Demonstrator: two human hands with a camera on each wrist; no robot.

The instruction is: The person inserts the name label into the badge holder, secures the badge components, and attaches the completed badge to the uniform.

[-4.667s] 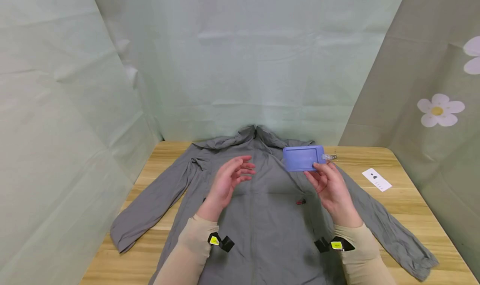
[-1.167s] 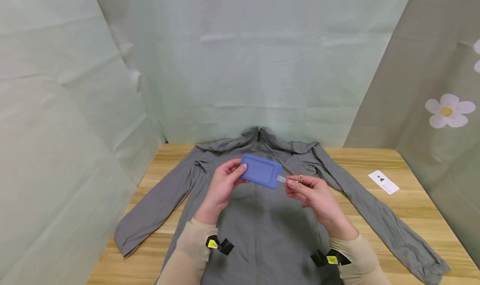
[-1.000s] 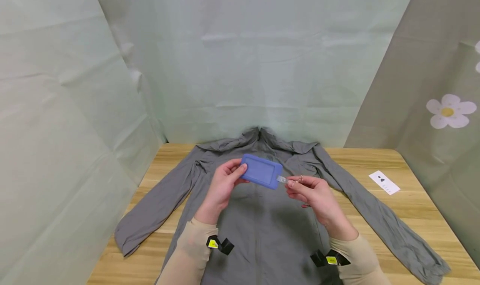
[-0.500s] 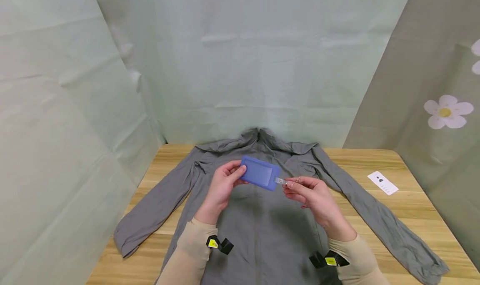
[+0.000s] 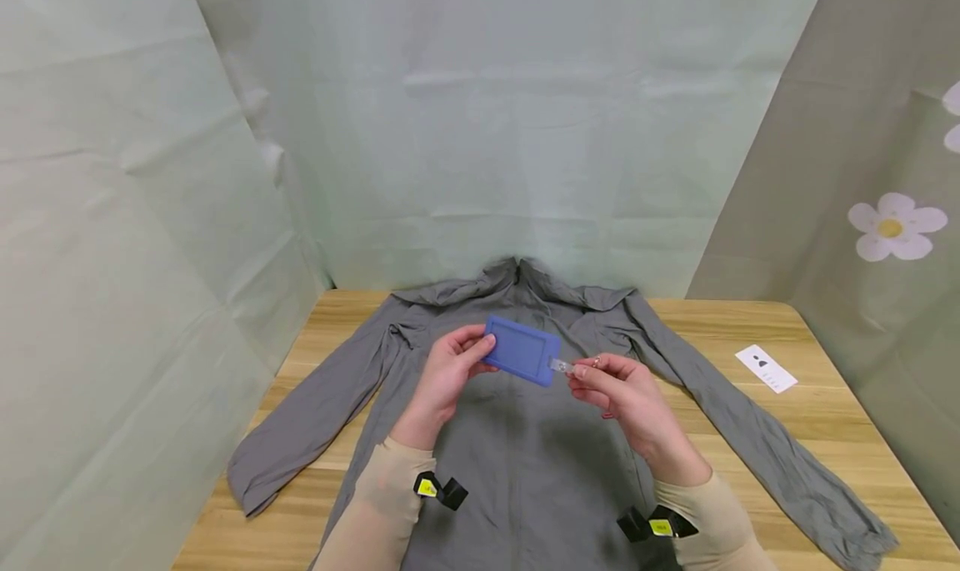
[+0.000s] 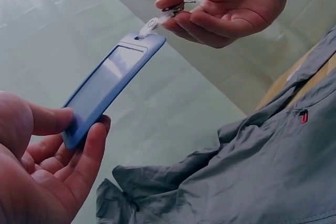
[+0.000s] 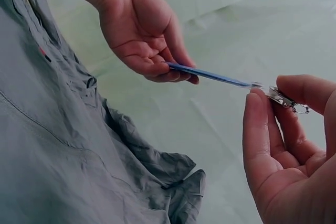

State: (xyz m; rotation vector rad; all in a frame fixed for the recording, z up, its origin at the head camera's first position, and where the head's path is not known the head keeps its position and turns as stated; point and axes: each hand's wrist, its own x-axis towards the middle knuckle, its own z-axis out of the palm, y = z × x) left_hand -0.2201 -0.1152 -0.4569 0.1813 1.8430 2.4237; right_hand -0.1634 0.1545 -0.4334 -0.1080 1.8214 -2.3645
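Note:
Between both hands, over the jacket, is a blue badge holder (image 5: 521, 351) with a clear window. My left hand (image 5: 444, 375) pinches its left end, thumb on the front face and fingers behind. A clear strap (image 6: 151, 24) runs from the slot at the holder's other end to a metal badge clip (image 7: 281, 98). My right hand (image 5: 618, 392) pinches that clip between thumb and fingers. Below lies a grey zip jacket (image 5: 480, 479), spread flat with both sleeves out and the collar away from me. A small red tab (image 6: 304, 116) shows on the jacket's chest.
A white card (image 5: 766, 368) with a printed dark figure lies on the wooden table (image 5: 720, 321), right of the jacket's sleeve. Pale cloth screens (image 5: 510, 121) stand behind and at both sides of the table, the right one with printed flowers.
Earlier the right hand alone held the badge holder, off to the right, and the left was open. Now the left hand holds it, while the right pinches its clip. Lately both have dipped slightly.

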